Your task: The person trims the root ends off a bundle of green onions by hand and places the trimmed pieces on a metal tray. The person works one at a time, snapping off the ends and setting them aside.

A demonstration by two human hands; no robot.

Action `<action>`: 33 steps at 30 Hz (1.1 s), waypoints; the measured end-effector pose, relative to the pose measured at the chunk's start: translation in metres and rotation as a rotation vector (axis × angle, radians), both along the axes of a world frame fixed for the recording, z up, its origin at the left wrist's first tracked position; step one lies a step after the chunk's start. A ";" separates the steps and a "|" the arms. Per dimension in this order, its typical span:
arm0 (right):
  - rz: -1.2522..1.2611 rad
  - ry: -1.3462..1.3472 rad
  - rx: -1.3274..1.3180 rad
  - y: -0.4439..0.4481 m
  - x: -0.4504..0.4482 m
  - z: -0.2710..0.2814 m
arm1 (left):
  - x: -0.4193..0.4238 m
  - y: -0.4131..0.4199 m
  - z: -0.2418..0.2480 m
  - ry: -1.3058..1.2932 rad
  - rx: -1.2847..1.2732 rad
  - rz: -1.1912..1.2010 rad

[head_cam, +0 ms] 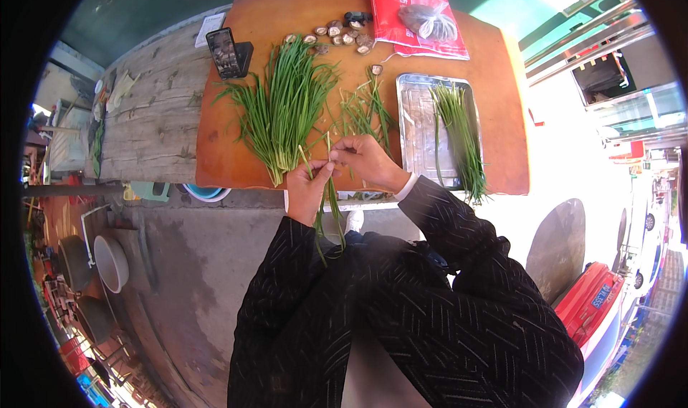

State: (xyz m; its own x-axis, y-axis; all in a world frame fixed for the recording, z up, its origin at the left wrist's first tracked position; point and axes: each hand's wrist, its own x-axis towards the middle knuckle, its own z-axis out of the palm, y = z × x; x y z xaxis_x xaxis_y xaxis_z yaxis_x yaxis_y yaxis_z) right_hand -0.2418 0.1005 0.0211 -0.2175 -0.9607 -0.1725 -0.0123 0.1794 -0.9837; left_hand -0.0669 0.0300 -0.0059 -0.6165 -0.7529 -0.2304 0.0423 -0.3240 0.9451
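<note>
A few garlic chive stalks [332,206] are pinched between the thumb and fingers of my left hand [307,188], pale root ends up and green leaves hanging towards my lap. The fingertips of my right hand [371,160] close on one of these stalks near its pale end, touching my left thumb. A large bunch of garlic chives [285,104] lies just beyond my left hand. Loose chive leaves and scraps [368,109] are scattered past my right hand. To the right, a metal tray [419,133] holds a neater bundle of chives [459,133], whose leaf tips overhang the near rim.
The brown tabletop [500,112] carries several shiitake mushrooms [336,31], a red bag [384,10] and a knotted plastic bag [430,22] with dark contents. A phone [223,53] leans on a stand at the left. Wooden planks [156,123] adjoin the table; a basin [111,263] sits lower left.
</note>
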 end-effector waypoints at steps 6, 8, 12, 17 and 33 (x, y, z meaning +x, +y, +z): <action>-0.003 0.084 -0.029 0.002 0.003 0.002 | 0.002 -0.001 0.003 -0.036 -0.006 -0.013; -0.014 0.132 -0.033 0.001 0.005 0.004 | 0.003 -0.001 0.003 -0.038 0.005 -0.009; -0.015 0.080 -0.043 0.002 0.007 0.007 | 0.004 -0.001 0.001 -0.054 -0.017 0.010; 0.011 0.151 -0.012 0.002 0.005 0.004 | 0.004 0.002 0.001 -0.046 -0.026 0.000; -0.069 0.242 -0.076 0.006 0.006 -0.003 | 0.006 0.007 0.010 -0.080 0.092 -0.057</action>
